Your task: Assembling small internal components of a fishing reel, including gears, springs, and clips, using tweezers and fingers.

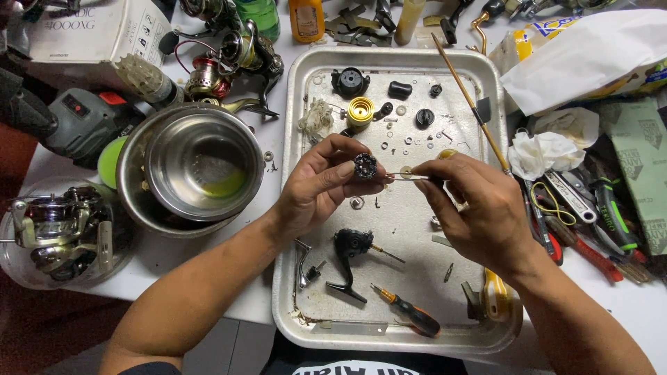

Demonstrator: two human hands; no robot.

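An orange-handled screwdriver (pixel 410 314) lies at the near edge of the metal tray (pixel 306 83). Above the tray's middle, the left hand (pixel 316 187) pinches a small dark toothed gear (pixel 365 165) in its fingertip grip. Just right of it, the right hand (pixel 479 208) pinches a thin rod (pixel 406 176) pointing at the gear.

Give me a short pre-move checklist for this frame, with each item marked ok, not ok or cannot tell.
1. Left hand pinches the small dark round part: ok.
2. Right hand holds the thin metal tool: ok.
3. Tool tip touches the part: cannot tell.
4. Hands are above the metal tray: ok.
5. Small washers lie loose on the tray: ok.
6. Orange-handled screwdriver lies apart from both hands: ok.
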